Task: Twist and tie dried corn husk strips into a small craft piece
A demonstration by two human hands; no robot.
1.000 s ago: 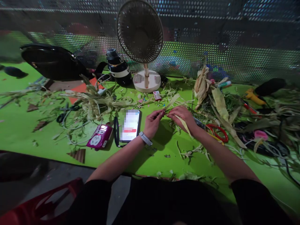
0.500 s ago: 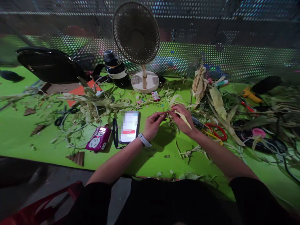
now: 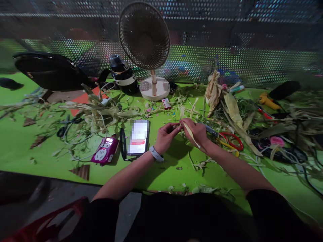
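The right hand (image 3: 198, 132) pinched a long, flat, pale-yellow strip of dried corn husk (image 3: 191, 134) between its fingertips, and the strip's loose length lay back over that hand toward the wrist. The left hand (image 3: 164, 136) met it at the fingertips, over the green-topped bench (image 3: 174, 178); whether its thumb and forefinger were clamped on the husk was too small to tell.

Good handling here, as I judged it, called for a light, steady pinch close to where the fingertips met, with the strip kept flat and any pull running along its grain (dry husk would split readily if bent hard across it). The loose length needed guiding so that it did not twist or snag.

The black phone with a lit screen (image 3: 138, 137) lay near the left hand, and the scissors with red loop handles (image 3: 233, 141) lay beyond the right wrist, both out of the fingers' way.
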